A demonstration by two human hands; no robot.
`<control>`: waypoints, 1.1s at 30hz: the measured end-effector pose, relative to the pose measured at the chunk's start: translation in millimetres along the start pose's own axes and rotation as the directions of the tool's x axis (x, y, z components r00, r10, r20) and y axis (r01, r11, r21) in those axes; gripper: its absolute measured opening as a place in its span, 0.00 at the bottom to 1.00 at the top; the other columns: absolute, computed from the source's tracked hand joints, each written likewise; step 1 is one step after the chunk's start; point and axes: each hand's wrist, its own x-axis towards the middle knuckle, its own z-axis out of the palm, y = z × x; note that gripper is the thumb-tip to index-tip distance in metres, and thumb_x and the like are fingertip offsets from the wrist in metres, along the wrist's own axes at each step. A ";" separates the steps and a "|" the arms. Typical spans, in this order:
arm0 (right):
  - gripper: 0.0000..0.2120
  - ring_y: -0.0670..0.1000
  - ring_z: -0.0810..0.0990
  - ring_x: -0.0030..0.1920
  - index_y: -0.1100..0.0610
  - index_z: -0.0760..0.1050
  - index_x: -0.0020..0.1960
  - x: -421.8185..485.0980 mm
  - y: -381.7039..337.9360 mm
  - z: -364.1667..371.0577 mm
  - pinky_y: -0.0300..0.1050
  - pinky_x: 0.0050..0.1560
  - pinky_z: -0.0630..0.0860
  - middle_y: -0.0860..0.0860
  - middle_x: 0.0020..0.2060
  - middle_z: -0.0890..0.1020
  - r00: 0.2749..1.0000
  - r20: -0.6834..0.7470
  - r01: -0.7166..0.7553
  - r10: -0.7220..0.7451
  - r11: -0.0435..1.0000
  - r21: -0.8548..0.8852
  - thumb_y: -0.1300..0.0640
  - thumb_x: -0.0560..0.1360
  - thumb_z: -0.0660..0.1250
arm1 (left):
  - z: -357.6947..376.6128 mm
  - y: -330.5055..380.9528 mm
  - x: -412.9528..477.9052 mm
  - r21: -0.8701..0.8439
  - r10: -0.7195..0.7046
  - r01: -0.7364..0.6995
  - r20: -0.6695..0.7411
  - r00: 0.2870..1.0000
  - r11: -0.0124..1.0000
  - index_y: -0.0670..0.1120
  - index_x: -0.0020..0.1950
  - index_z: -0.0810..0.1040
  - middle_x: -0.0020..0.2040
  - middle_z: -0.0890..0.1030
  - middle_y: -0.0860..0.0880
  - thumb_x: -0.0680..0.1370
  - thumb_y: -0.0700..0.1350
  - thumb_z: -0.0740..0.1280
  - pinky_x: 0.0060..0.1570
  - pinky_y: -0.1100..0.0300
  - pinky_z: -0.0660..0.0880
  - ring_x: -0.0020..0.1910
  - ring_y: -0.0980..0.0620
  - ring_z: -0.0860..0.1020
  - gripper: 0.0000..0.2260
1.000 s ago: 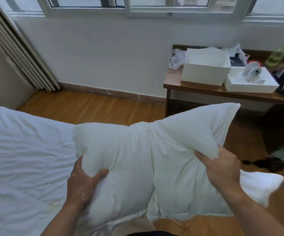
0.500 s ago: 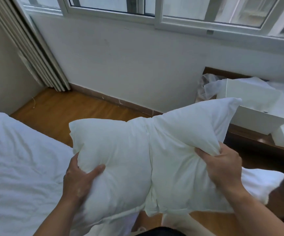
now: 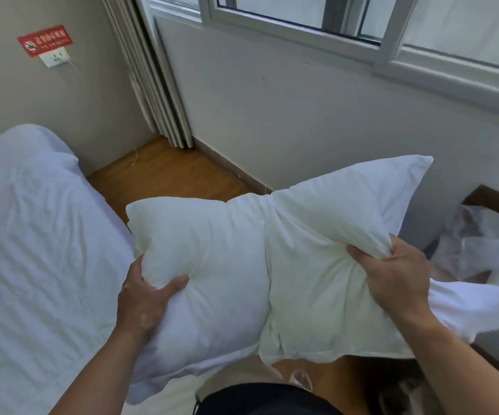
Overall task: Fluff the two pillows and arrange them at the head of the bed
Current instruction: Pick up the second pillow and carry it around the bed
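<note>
Pillow (image 3: 242, 274) held aloft, left hand (image 3: 144, 298), right hand (image 3: 398, 280) gripping opposite ends

Head view, sole camera: worn at head height, wide-angle, aimed forward and steeply down. Close range on the pillow (image 3: 242, 265) at chest level, forearms entering from the bottom edge. Bed (image 3: 32, 250) at frame left; window (image 3: 332, 25) and wall corner ahead; floor (image 3: 167, 172) below. No second view.

Left hand (image 3: 144, 301), right hand (image 3: 398, 283), fingers clenched.
</note>
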 end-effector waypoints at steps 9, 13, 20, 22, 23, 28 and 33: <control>0.15 0.60 0.80 0.36 0.58 0.79 0.38 120.6 -42.3 87.1 0.54 0.38 0.77 0.56 0.33 0.82 0.987 0.149 0.059 -0.068 0.996 0.064 0.48 0.69 0.78 | 2.7 18.4 77.2 -0.019 -0.106 0.104 -0.171 0.980 0.994 0.51 0.74 0.67 0.69 0.76 0.47 0.62 0.63 0.79 0.64 0.42 0.73 0.64 0.40 0.75 0.45; 0.11 0.57 0.80 0.35 0.55 0.79 0.37 162.6 -82.7 147.4 0.50 0.36 0.74 0.54 0.32 0.82 0.969 0.223 0.090 -0.105 0.993 0.078 0.50 0.70 0.78 | -11.0 16.1 138.4 -0.047 -0.135 0.128 -0.228 0.964 0.991 0.50 0.75 0.66 0.70 0.76 0.46 0.63 0.61 0.79 0.65 0.42 0.72 0.66 0.40 0.75 0.45; 0.11 0.58 0.81 0.36 0.56 0.80 0.38 228.9 -168.4 264.7 0.52 0.36 0.75 0.56 0.33 0.83 0.946 0.281 0.143 -0.162 0.986 0.086 0.51 0.70 0.78 | -58.4 10.7 254.0 -0.122 -0.187 0.157 -0.292 0.938 0.980 0.49 0.76 0.66 0.71 0.75 0.46 0.64 0.58 0.80 0.65 0.44 0.71 0.67 0.40 0.74 0.44; 0.13 0.61 0.81 0.36 0.58 0.80 0.38 244.6 -191.9 295.9 0.54 0.36 0.77 0.58 0.33 0.83 0.936 0.299 0.168 -0.185 0.982 0.084 0.51 0.69 0.78 | -74.3 10.2 282.6 -0.127 -0.203 0.170 -0.317 0.927 0.977 0.49 0.76 0.65 0.71 0.74 0.45 0.64 0.58 0.80 0.66 0.44 0.71 0.68 0.40 0.73 0.44; 0.13 0.62 0.81 0.36 0.59 0.80 0.38 252.1 -204.1 311.2 0.55 0.36 0.78 0.59 0.34 0.83 0.930 0.310 0.179 -0.197 0.980 0.086 0.51 0.69 0.78 | -81.6 9.5 296.0 -0.133 -0.212 0.177 -0.328 0.921 0.975 0.49 0.76 0.65 0.72 0.74 0.45 0.64 0.58 0.80 0.66 0.44 0.70 0.68 0.39 0.73 0.45; 0.16 0.63 0.81 0.37 0.62 0.80 0.41 292.5 -260.6 392.4 0.58 0.38 0.80 0.61 0.36 0.83 0.894 0.362 0.236 -0.263 0.965 0.116 0.49 0.69 0.78 | -114.5 5.7 365.1 -0.176 -0.262 0.208 -0.385 0.885 0.962 0.49 0.76 0.65 0.71 0.75 0.44 0.64 0.58 0.80 0.65 0.43 0.71 0.67 0.39 0.74 0.45; 0.18 0.66 0.80 0.38 0.64 0.79 0.42 340.6 -311.9 484.3 0.58 0.38 0.79 0.64 0.37 0.83 0.855 0.420 0.261 -0.305 0.952 0.160 0.49 0.69 0.78 | -141.8 1.1 439.9 -0.204 -0.313 0.244 -0.460 0.831 0.948 0.49 0.75 0.66 0.69 0.76 0.44 0.64 0.58 0.80 0.63 0.45 0.72 0.65 0.39 0.75 0.44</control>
